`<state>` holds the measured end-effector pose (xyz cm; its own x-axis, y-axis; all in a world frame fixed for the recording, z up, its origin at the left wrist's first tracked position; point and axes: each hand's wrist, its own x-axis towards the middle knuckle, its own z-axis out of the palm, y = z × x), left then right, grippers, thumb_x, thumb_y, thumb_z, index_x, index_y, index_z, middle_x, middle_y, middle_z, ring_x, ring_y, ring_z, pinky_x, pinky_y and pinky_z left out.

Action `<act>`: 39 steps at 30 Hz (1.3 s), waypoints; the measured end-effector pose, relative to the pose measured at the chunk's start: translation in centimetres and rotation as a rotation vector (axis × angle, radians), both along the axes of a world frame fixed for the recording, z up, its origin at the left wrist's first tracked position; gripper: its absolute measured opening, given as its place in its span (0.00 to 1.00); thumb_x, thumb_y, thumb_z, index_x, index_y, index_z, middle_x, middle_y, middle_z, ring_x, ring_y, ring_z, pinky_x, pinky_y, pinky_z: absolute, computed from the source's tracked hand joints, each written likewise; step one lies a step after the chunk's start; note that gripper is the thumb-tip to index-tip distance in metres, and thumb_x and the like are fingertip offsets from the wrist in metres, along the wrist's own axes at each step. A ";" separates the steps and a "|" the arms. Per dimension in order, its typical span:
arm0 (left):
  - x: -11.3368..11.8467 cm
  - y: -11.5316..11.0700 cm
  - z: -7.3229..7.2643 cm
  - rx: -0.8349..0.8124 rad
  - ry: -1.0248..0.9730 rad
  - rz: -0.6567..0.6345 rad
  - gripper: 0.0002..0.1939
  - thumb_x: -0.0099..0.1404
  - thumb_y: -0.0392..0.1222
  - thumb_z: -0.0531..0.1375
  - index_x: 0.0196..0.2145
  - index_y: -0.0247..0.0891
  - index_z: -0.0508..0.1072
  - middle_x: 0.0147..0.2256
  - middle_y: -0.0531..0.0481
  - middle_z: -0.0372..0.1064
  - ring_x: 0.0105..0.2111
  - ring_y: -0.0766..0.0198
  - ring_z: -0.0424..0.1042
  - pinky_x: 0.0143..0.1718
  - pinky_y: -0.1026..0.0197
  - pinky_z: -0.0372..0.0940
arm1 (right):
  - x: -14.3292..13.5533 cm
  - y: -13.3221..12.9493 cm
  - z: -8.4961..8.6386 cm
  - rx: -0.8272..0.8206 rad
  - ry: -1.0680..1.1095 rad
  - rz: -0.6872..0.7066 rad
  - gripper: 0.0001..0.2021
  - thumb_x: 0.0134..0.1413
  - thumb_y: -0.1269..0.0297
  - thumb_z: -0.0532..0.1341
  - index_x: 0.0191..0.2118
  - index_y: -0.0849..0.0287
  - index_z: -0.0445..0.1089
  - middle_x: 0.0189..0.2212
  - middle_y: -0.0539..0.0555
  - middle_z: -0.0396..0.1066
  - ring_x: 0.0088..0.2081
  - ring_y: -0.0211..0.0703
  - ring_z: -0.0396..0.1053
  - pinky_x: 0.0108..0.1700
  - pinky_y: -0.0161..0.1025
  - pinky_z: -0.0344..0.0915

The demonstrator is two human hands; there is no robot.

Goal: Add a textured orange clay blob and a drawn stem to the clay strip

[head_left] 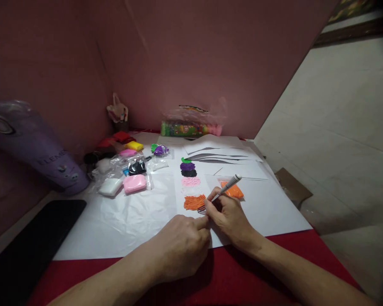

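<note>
My right hand is closed around a white pen with dark bands, which tilts up to the right. Its lower end is by the right edge of an orange clay patch with ridged lines. My left hand lies just below that patch, fingers curled and knuckles up; whatever its fingertips hold is hidden. Above the orange one, a column of patches runs up the white paper: pink, black, purple and green. A bag of orange clay sits behind my right hand.
Clay packets, including pink, white and yellow, cluster at left. A purple tumbler and a black phone-like slab stand and lie further left. Loose paper sheets and a green tube are at the back.
</note>
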<state>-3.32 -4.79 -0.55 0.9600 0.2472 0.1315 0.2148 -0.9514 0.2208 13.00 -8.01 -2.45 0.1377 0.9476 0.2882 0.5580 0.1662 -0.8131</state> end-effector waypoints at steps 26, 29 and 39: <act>0.0 0.1 0.0 0.018 -0.011 -0.026 0.10 0.62 0.33 0.49 0.26 0.36 0.67 0.29 0.50 0.69 0.26 0.66 0.68 0.27 0.62 0.62 | -0.2 -0.2 -0.2 -0.061 0.131 0.039 0.08 0.58 0.64 0.55 0.28 0.57 0.59 0.20 0.46 0.63 0.21 0.36 0.63 0.25 0.34 0.63; 0.0 0.1 0.0 0.027 -0.009 -0.021 0.10 0.62 0.33 0.49 0.26 0.36 0.67 0.29 0.50 0.69 0.26 0.66 0.68 0.27 0.62 0.61 | -0.3 -0.2 -0.1 -0.069 0.134 0.035 0.07 0.58 0.63 0.55 0.29 0.57 0.60 0.20 0.47 0.65 0.22 0.37 0.65 0.26 0.34 0.64; 0.0 0.0 -0.1 0.026 -0.008 -0.012 0.10 0.62 0.33 0.49 0.26 0.36 0.67 0.30 0.51 0.69 0.25 0.66 0.67 0.25 0.62 0.60 | -0.4 0.1 -0.2 -0.058 0.045 0.008 0.09 0.58 0.66 0.54 0.27 0.57 0.60 0.22 0.48 0.65 0.24 0.36 0.64 0.27 0.33 0.63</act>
<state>-3.30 -4.77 -0.60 0.9618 0.2318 0.1459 0.2012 -0.9594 0.1978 12.57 -7.88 -2.69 0.1411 0.9638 0.2261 0.5198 0.1222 -0.8455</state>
